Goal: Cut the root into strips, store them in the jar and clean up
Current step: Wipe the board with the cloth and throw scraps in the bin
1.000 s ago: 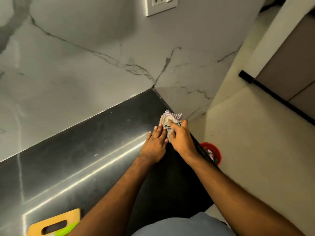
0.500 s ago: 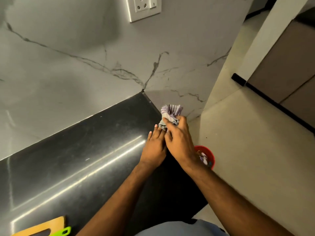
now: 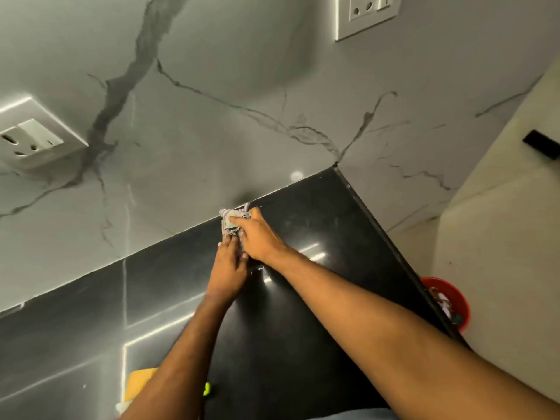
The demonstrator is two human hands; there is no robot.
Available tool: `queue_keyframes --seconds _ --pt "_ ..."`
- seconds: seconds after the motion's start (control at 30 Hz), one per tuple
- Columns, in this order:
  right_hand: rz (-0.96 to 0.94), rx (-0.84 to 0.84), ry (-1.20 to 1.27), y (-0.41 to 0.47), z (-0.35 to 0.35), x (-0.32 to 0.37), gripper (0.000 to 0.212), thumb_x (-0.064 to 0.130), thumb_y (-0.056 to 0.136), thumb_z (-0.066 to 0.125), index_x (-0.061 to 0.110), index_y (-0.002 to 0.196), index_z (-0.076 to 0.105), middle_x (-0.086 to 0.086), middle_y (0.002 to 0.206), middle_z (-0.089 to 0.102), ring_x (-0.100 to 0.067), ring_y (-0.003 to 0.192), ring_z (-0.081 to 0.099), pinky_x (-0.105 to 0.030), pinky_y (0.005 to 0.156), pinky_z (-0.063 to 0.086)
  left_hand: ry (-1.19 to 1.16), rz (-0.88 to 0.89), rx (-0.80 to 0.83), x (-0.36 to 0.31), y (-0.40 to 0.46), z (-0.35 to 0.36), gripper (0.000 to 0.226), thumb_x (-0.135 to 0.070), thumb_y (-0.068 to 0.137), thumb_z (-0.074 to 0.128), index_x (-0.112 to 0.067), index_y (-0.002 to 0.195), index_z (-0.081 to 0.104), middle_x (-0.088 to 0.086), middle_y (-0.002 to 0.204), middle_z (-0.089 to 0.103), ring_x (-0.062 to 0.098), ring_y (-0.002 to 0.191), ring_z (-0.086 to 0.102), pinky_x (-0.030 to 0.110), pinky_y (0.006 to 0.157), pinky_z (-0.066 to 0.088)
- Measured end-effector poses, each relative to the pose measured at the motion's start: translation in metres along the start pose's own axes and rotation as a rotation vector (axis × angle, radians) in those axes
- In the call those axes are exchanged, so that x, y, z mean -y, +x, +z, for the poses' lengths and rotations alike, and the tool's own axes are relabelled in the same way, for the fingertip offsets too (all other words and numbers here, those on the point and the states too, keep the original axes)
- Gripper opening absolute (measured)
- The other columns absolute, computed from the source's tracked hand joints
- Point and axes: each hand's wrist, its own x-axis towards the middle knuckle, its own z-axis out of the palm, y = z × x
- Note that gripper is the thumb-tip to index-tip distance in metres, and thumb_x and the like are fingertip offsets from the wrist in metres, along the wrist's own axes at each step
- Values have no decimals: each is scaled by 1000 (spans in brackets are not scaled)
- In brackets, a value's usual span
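Observation:
A crumpled striped cloth (image 3: 231,219) lies on the black counter (image 3: 318,231) right at the foot of the marble wall. My right hand (image 3: 260,237) grips the cloth from the right, fingers curled over it. Just below the cloth, my left hand (image 3: 228,268) lies flat on the counter with straight fingers, their tips touching the cloth's near edge. No root, strips or jar are in view.
A yellow cutting board (image 3: 138,386) and a bit of green handle (image 3: 207,388) peek out at the bottom, partly behind my left arm. A red bin (image 3: 454,301) stands on the floor past the counter's right edge. Two wall sockets (image 3: 31,140) sit above.
Both hands and the cloth have moved from the counter's right end inward along the wall, to the left. The view has swung left too.

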Motion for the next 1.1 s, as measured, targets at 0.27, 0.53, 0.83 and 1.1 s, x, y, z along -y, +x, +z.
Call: queue_keyframes --seconds 0.27,0.53,0.83,1.1 --pt "375 -322 551 52 -6 -36 17 36 71 55 33 84 44 -8 94 64 -27 87 65 -49 81 53 192 12 295 -1 52 -1 72 -26 103 50 -23 161 8 -5 167 -3 24 154 -7 49 123 4" --pt "340 -662 690 18 -81 -72 20 43 75 57 36 91 49 -5 98 66 -20 88 68 -48 80 56 279 343 363 -73 95 48 72 -27 100 53 -18 160 16 2 168 6 22 155 -1 38 125 4" --pt "329 -1076 525 -105 -187 -116 21 47 83 58 38 100 50 0 106 61 -14 94 64 -45 86 53 329 737 548 -207 58 156 70 -34 100 47 -17 160 16 5 168 10 24 155 5 41 124 8" --pt "251 -979 -176 -212 -215 -112 32 20 93 56 27 124 52 8 118 55 -16 106 58 -25 81 51 11 672 497 -235 -8 192 67 -42 105 41 -19 160 10 -4 167 0 10 154 -3 37 125 0"
